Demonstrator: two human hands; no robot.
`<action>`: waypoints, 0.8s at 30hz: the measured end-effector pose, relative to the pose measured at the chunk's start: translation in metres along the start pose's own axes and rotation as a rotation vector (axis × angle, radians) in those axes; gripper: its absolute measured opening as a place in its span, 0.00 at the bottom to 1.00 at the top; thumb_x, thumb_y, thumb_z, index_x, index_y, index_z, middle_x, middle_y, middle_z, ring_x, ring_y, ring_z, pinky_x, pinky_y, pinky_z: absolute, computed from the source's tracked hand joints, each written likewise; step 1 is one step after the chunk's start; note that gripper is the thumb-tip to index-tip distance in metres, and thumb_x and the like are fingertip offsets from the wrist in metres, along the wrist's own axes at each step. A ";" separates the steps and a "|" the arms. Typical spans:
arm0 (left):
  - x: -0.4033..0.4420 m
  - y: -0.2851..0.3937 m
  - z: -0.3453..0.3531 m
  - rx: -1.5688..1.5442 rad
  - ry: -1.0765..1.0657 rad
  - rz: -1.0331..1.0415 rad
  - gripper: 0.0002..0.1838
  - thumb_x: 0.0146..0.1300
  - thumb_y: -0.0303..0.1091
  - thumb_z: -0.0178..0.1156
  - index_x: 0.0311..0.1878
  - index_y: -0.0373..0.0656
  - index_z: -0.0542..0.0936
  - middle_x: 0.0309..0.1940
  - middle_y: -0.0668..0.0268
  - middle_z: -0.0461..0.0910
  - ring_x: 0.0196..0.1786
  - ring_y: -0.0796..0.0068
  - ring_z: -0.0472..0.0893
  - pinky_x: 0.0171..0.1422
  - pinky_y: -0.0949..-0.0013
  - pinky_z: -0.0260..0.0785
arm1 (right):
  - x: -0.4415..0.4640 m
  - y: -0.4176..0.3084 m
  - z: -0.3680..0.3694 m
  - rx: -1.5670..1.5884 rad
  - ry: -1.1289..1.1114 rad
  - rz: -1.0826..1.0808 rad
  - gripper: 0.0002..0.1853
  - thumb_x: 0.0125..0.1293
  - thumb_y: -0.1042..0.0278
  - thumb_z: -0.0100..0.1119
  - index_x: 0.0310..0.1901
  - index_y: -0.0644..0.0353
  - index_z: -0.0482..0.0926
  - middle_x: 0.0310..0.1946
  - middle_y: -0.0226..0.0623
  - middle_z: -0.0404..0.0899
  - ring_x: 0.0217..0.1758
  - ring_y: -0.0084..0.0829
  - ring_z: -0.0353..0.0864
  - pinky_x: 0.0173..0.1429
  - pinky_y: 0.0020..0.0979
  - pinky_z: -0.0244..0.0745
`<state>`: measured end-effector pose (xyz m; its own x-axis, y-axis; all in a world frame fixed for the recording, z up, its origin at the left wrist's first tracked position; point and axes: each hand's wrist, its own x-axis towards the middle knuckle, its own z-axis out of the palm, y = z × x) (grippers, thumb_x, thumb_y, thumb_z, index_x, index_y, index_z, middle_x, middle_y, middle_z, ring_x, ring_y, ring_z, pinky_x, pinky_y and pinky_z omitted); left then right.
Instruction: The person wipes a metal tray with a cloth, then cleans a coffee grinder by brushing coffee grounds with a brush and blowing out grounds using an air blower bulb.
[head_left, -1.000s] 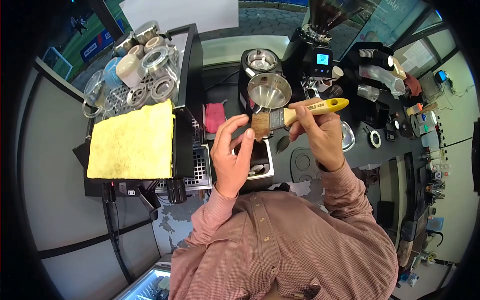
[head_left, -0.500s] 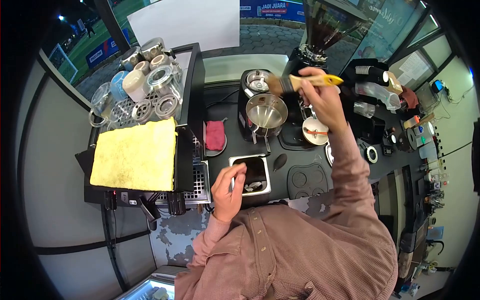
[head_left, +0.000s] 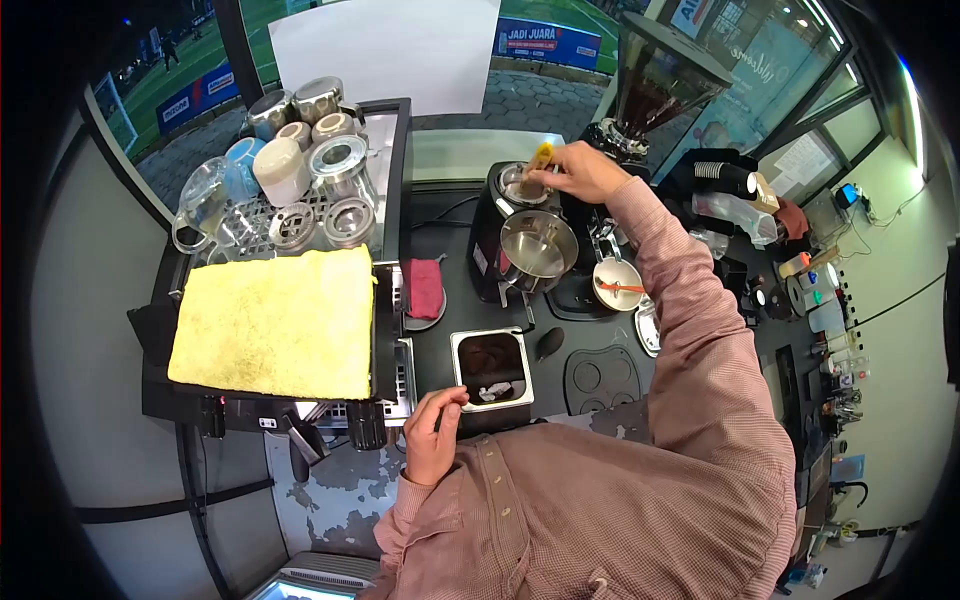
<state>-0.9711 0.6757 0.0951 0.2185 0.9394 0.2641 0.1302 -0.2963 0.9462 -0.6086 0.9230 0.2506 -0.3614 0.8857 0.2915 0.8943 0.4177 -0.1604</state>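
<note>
My right hand (head_left: 580, 172) is closed around the yellow-tipped brush (head_left: 541, 160), held upright over the round metal top (head_left: 518, 184) of the black grinder (head_left: 487, 240). The bristles are at that top and partly hidden. Just in front of them is a steel bowl (head_left: 538, 250) on the same machine. Low in the view, my left hand (head_left: 432, 437) is empty with loosely curled fingers, beside the left front corner of a square metal bin (head_left: 529, 382) with dark contents.
A yellow cloth (head_left: 275, 325) covers the espresso machine's front, with cups and metal pitchers on top. A pink cloth (head_left: 424, 289) lies on a plate. A large hopper grinder (head_left: 660, 80), a white bowl (head_left: 617, 272) and a dark tray (head_left: 600, 381) are at the right.
My right hand has carried the brush from in front of my chest forward to the grinder top and turned it upright. My left hand has dropped back from the bristles toward my body.
</note>
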 end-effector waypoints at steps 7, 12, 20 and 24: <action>0.004 0.000 -0.009 -0.016 -0.049 0.005 0.13 0.80 0.33 0.56 0.56 0.35 0.84 0.44 0.58 0.86 0.48 0.67 0.87 0.55 0.68 0.77 | 0.021 0.004 0.013 0.338 -0.118 0.034 0.19 0.75 0.51 0.61 0.50 0.59 0.87 0.39 0.45 0.90 0.43 0.43 0.90 0.51 0.38 0.82; 0.003 -0.003 -0.010 -0.023 -0.085 0.001 0.12 0.79 0.31 0.58 0.57 0.35 0.83 0.46 0.57 0.87 0.48 0.65 0.87 0.54 0.68 0.77 | 0.014 0.021 0.023 0.307 0.015 0.193 0.18 0.76 0.53 0.63 0.50 0.62 0.87 0.39 0.40 0.90 0.41 0.30 0.89 0.48 0.33 0.81; 0.007 -0.014 0.002 -0.087 -0.121 -0.017 0.16 0.77 0.34 0.62 0.62 0.35 0.80 0.58 0.55 0.83 0.55 0.63 0.85 0.58 0.65 0.77 | -0.049 -0.048 -0.018 0.963 0.128 0.405 0.15 0.82 0.57 0.56 0.54 0.61 0.82 0.30 0.22 0.76 0.28 0.12 0.71 0.31 0.18 0.66; 0.024 0.001 0.035 -0.622 -0.030 -0.114 0.35 0.76 0.37 0.64 0.79 0.39 0.60 0.74 0.52 0.67 0.69 0.58 0.76 0.68 0.56 0.76 | -0.110 -0.106 0.010 1.299 -0.070 0.391 0.12 0.79 0.60 0.62 0.54 0.59 0.82 0.37 0.23 0.81 0.35 0.12 0.76 0.37 0.18 0.72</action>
<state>-0.9318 0.6914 0.0957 0.2642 0.9514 0.1582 -0.4306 -0.0304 0.9021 -0.6663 0.7833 0.2258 -0.1906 0.9815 -0.0193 0.0630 -0.0074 -0.9980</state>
